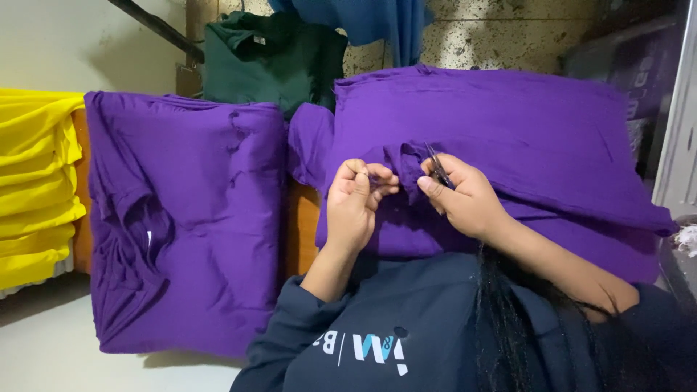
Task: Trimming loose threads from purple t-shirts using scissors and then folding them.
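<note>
I see yellow shirts (33, 185) stacked at nine o'clock, a green garment (268, 62) at eleven, blue cloth (370, 18) at twelve.

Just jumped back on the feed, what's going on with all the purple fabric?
A person is working on a purple garment lying on a stack in front of them. The left hand pinches a bunched bit of the fabric, while the right hand holds small dark snips against it. A second purple stack sits to the left, beside folded yellow garments. A green garment lies behind.
</note>
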